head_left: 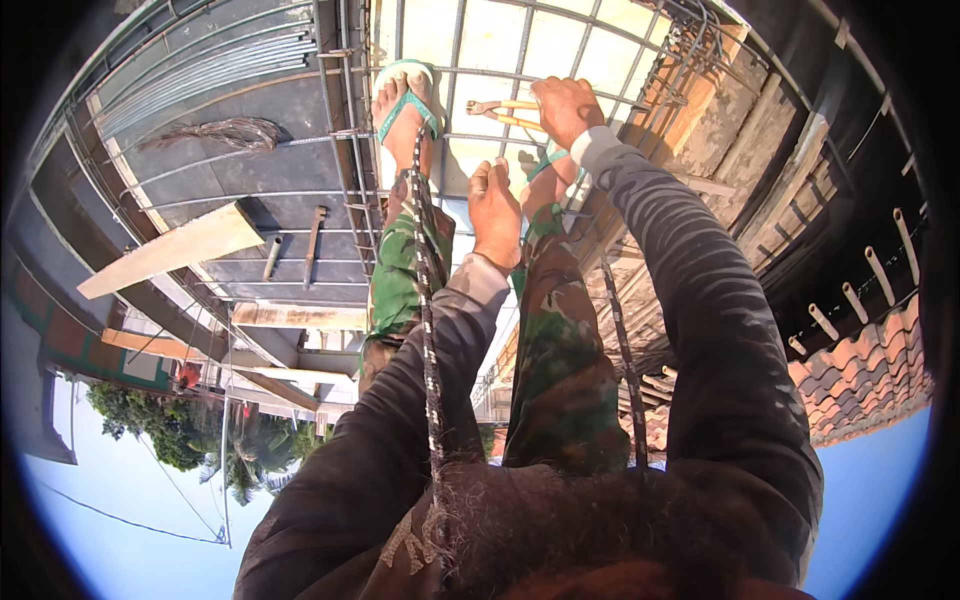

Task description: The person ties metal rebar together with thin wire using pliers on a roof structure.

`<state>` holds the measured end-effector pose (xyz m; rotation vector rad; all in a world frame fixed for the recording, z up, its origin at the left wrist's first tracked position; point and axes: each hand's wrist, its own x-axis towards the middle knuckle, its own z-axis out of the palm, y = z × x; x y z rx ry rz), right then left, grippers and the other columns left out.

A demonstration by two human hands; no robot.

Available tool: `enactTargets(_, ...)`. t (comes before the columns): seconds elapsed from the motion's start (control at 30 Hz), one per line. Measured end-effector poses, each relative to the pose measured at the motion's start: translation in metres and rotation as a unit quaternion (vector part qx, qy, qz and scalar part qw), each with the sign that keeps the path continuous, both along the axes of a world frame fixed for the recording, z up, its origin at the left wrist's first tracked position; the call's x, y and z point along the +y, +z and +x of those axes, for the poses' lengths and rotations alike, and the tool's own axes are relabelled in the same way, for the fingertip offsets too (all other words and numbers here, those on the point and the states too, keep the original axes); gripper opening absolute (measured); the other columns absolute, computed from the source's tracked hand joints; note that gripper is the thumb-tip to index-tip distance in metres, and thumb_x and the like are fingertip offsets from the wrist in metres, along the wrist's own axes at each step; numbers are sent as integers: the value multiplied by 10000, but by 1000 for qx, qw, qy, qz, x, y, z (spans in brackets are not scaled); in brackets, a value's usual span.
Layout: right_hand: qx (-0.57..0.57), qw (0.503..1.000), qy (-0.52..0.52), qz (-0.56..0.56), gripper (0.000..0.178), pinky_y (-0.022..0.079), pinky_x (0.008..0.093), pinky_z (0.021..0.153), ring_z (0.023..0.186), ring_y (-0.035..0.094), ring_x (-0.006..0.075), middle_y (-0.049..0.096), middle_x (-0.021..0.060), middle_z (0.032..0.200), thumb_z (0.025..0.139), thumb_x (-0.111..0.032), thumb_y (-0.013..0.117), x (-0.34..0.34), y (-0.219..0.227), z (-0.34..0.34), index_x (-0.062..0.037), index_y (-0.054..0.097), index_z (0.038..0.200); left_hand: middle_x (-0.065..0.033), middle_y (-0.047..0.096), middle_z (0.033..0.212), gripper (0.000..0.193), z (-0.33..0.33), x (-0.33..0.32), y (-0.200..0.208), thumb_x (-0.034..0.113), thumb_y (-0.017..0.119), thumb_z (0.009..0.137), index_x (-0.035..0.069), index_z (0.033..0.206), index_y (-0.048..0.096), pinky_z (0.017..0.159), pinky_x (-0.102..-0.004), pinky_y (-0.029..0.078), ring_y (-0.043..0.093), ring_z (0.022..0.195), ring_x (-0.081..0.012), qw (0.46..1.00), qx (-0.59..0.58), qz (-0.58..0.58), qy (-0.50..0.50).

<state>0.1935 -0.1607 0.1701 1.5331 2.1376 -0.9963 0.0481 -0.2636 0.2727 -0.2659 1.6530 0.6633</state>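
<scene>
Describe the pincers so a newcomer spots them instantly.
Find the metal bar grid across the top centre. Over it, the right hand holds the pincers, metal head pointing left. Two splayed yellow handles distinguish them from the grid's dark bars.

Pliers [515, 104] (upr ctr) have yellow-orange handles; trousers [562, 370] (mid-frame) = green/brn camo; sandals [392, 117] (upr ctr) have teal straps; roof tiles [865, 365] (lwr rt) = orange-red.

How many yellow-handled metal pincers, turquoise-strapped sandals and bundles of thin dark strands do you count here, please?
Yellow-handled metal pincers: 1 pair, in the right hand
Turquoise-strapped sandals: 2, one partly hidden
Bundle of thin dark strands: 1, lying at the left
Total: 4
</scene>
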Motion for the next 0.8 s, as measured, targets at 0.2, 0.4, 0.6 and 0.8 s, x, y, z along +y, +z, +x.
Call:
enactTargets(0.2,87,992,-87,29,242,501,460,947,1042,674,333,720,117,1099,880,-131,651,-23,98,52,-98,731,1107,-266,403,1549,642,-40,23,10,351,402,1104,-53,1571,227,1218,-477,336,441,1425,-366,980,-161,63,98)
enactTargets(0.4,215,807,-448,319,239,531,333,843,915,704,228,753,113,984,1033,-222,623,93,155,152,-17,724,1105,-234,569,1405,537,-35,25,81,335,386,1112,-42,1493,405,1098,-449,477,600,1263,-331,982,-134,122,-49)
enactTargets(0.6,317,752,-384,432,235,454,274,649,702,562,103,671,24,808,1045,-208,626,198,367,160,4,705,983,-124,694,1177,419,-62,26,192,296,461,1099,-19,1353,568,866,-329,565,689,1029,-185,979,-57,164,-105)
enactTargets(0.8,304,938,-89,140,179,560,453,803,921,702,353,735,136,981,889,-98,672,17,459,37,-42,735,1046,-140,649,1197,571,-28,84,332,395,423,1111,-20,1502,405,959,-426,548,675,979,-238,955,-160,241,59)
